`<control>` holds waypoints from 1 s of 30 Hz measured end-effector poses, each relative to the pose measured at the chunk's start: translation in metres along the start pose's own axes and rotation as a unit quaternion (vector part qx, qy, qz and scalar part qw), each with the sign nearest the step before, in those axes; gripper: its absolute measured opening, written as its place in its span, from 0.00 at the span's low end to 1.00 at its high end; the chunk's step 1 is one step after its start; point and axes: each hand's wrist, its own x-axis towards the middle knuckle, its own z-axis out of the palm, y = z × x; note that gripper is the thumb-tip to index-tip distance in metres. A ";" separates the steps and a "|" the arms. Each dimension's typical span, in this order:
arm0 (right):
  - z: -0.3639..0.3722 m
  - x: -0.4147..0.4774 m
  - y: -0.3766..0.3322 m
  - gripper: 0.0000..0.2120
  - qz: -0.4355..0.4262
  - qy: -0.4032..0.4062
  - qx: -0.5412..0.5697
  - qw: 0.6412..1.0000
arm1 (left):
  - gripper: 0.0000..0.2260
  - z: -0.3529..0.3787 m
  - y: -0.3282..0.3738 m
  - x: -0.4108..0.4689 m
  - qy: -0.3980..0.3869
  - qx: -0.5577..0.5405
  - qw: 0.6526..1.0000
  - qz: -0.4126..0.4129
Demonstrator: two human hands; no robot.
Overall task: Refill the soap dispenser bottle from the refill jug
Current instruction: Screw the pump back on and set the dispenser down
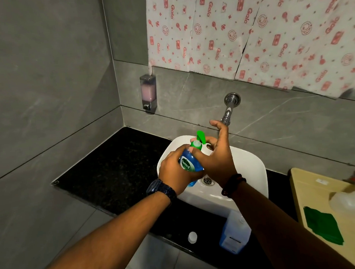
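Note:
Over the white sink I hold a blue Dettol soap dispenser bottle with a green pump head. My left hand wraps the bottle's body. My right hand grips the green pump collar at the bottle's neck, index finger stretched out toward the tap. The clear refill jug with bluish liquid stands on the black counter in front of the sink, partly behind my right forearm. A small white cap lies on the counter left of the jug.
A chrome tap juts from the grey tiled wall above the sink. A wall soap dispenser with pink liquid hangs at left. At right, a beige board carries a green cloth and a clear spray bottle.

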 end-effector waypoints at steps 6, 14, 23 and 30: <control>-0.002 0.001 -0.001 0.38 0.013 -0.012 0.025 1.000 | 0.31 -0.002 0.000 -0.001 0.007 -0.014 1.000 0.010; -0.005 0.001 0.001 0.37 0.021 -0.008 -0.003 1.000 | 0.33 -0.004 0.000 -0.003 0.005 -0.024 1.000 0.012; -0.003 -0.001 -0.006 0.33 0.049 0.031 -0.026 0.998 | 0.33 -0.003 -0.002 -0.002 -0.008 -0.027 1.000 -0.001; 0.001 -0.003 -0.012 0.30 0.077 0.046 -0.044 0.995 | 0.34 -0.006 0.000 -0.003 -0.007 -0.016 1.000 -0.007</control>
